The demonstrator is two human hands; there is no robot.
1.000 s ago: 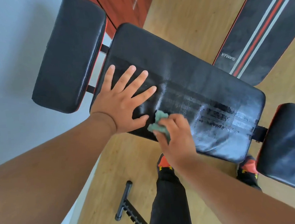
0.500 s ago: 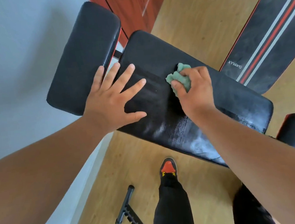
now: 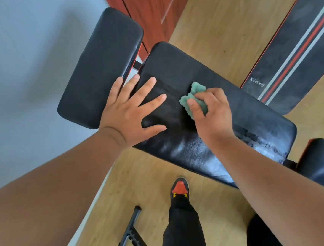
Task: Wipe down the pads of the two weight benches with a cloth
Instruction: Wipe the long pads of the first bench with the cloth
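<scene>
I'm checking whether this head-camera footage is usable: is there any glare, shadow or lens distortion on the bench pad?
Head view: pale glare streaks the long bench pad near its front edge; the right hand with the green cloth casts a dark shadow beneath it; wide-angle distortion swells the forearms at the frame edges; the hands look sharp.

A black-trousered leg (image 3: 182,228) and red-toed shoe (image 3: 179,187) stand on wooden floor (image 3: 217,27).

The single head camera looks steeply down, close above the bench pad (image 3: 202,77) and floor (image 3: 217,21).
</scene>
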